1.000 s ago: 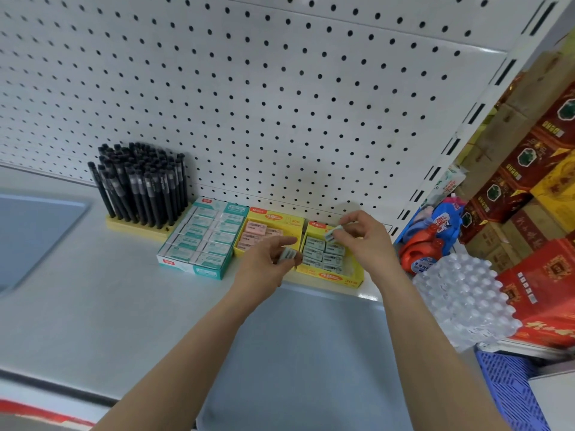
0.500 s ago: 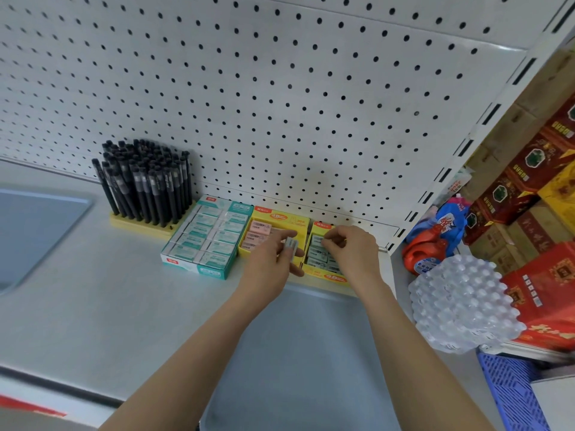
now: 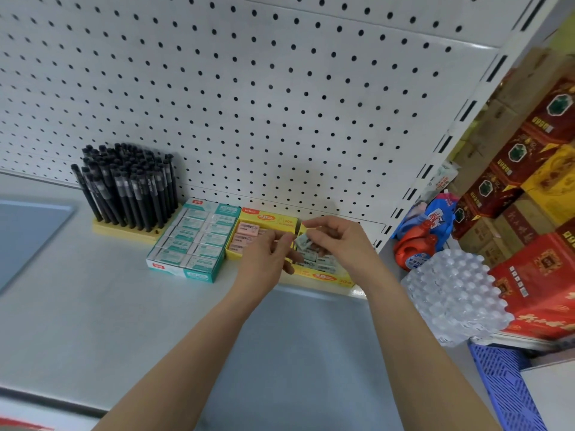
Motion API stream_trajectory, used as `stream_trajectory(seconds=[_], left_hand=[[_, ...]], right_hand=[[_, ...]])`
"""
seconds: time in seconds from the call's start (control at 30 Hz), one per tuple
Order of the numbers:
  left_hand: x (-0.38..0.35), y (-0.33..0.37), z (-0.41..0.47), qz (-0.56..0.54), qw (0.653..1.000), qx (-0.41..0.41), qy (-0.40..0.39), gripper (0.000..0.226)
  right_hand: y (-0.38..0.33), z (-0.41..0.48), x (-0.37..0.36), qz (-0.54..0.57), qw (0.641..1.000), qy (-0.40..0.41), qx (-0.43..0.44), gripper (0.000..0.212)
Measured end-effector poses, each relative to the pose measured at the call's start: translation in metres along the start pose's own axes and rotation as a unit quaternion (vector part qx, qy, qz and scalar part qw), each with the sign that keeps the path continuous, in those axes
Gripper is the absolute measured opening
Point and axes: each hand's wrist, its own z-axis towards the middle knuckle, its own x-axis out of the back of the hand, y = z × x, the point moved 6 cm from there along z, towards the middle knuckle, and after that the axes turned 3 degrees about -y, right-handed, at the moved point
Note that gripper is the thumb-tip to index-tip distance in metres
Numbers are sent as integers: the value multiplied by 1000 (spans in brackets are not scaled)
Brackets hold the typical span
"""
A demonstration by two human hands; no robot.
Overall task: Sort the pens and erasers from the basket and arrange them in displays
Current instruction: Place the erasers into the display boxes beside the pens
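Our right hand (image 3: 339,247) pinches a small eraser (image 3: 302,241), wrapped in pale green and white, between thumb and fingertips just above the right yellow box (image 3: 323,276) at the back edge of the shelf (image 3: 93,306). The box front reads "48" and "30". Our left hand (image 3: 264,262) curls its fingers alongside, and we cannot tell whether they hold anything.

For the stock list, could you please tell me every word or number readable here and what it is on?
"48": right yellow eraser box, front edge.
"48": middle yellow eraser box, back flap.
Too blurred: print on the teal eraser box, pens, red cartons, detergent pouch.
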Motion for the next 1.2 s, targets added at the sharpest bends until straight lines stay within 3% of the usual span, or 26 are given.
stream_trajectory(seconds=[0.1,0.23,0.3,0.4,0.5,0.6,0.67,0.73,0.8,0.9,1.03,1.1,1.2], left_hand=[[0,1,3,6,1000,5,4,20],[3,4,1,50,999,2,19,14],[3,7,-2,83,996,-3,11,13],[1,7,-5,81,996,27,-20,22],[-6,6,-11,-127,982,126,-56,15],[-12,4,-21,-331,914,230,-49,10],[-12,-1,-24,-416,869,265,-30,16],[-11,-3,-26,-447,853,268,-25,35],[-11,1,-25,-438,866,239,-41,46],[-13,5,-25,-370,908,179,-87,42],[-10,-1,-19,-166,980,69,-86,32],[-4,-2,-18,-83,995,28,-56,33],[1,-2,-17,-51,998,-6,-35,36]], right_hand=[[8,0,13,63,997,25,-29,13],[16,-1,32,47,996,64,-43,21],[13,-2,43,-11,995,88,-37,26],[9,-3,53,-183,980,82,-16,22],[10,1,44,-263,964,40,-9,23],[12,3,34,-365,931,24,-5,20],[12,2,32,-406,913,27,-4,17],[13,0,32,-404,914,38,1,21],[13,-4,35,-354,933,58,2,26],[13,-3,37,-331,942,60,-6,21],[18,1,36,-375,926,36,-12,22],[19,-1,35,-388,921,42,-6,24],[23,-2,32,-425,903,59,7,26]])
